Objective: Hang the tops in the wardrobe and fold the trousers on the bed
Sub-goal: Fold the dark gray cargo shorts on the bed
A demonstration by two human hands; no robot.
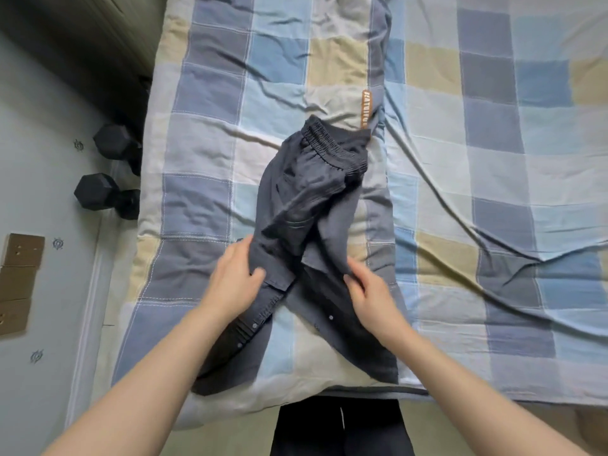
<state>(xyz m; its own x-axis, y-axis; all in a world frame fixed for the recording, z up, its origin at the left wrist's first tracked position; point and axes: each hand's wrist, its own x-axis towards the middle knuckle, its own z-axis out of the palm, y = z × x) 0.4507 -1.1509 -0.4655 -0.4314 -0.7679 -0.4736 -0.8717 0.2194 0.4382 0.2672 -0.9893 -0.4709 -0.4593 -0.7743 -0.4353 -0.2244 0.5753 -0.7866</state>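
Dark grey trousers [306, 199] lie crumpled on the checked quilt of the bed [204, 93], elastic waistband at the far end, the two legs spreading toward me with snap buttons near the cuffs. My left hand [235, 278] grips the fabric of the left leg, thumb on top of a fold. My right hand [368, 292] pinches the fabric of the right leg near where the legs cross. No tops and no wardrobe are in view.
Two black hex dumbbells [105, 172] sit on the floor left of the bed. Cardboard boxes [19, 278] lie at the far left. An orange label [366, 108] marks the quilt beyond the waistband. The bed's near edge [296, 399] runs just before my legs.
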